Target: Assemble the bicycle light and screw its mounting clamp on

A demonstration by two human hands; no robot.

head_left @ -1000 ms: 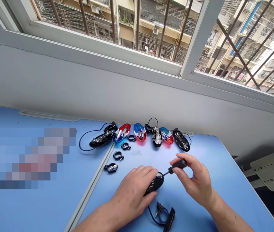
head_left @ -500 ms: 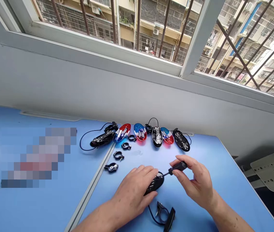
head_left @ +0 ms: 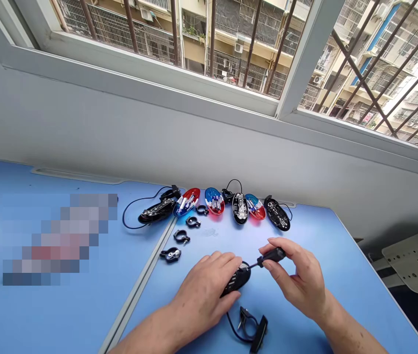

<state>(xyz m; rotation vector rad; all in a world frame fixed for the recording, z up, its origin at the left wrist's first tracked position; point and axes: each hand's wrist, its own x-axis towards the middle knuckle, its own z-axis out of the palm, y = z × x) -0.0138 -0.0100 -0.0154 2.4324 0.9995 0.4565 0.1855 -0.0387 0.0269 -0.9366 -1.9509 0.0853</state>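
Observation:
My left hand is closed over a black oval casing with slots in it, pressing it against the blue table. Part of the casing is hidden under the fingers. Between thumb and fingers of my right hand is a screwdriver with a short black handle. Its shaft slants down to the left, and the tip meets the far right end of the casing. A thin black cable runs from under my left hand to a black ring clamp and a flat black piece near the front.
Several black ring clamps lie in a slanted row. Behind them are red-and-blue shells holding batteries and open black casings with cables. A metal seam crosses the table. A blurred object lies left. A wall and barred window stand behind.
Almost nothing differs. Both hands, the casing and the screwdriver hold their places; the whole view has shifted very slightly.

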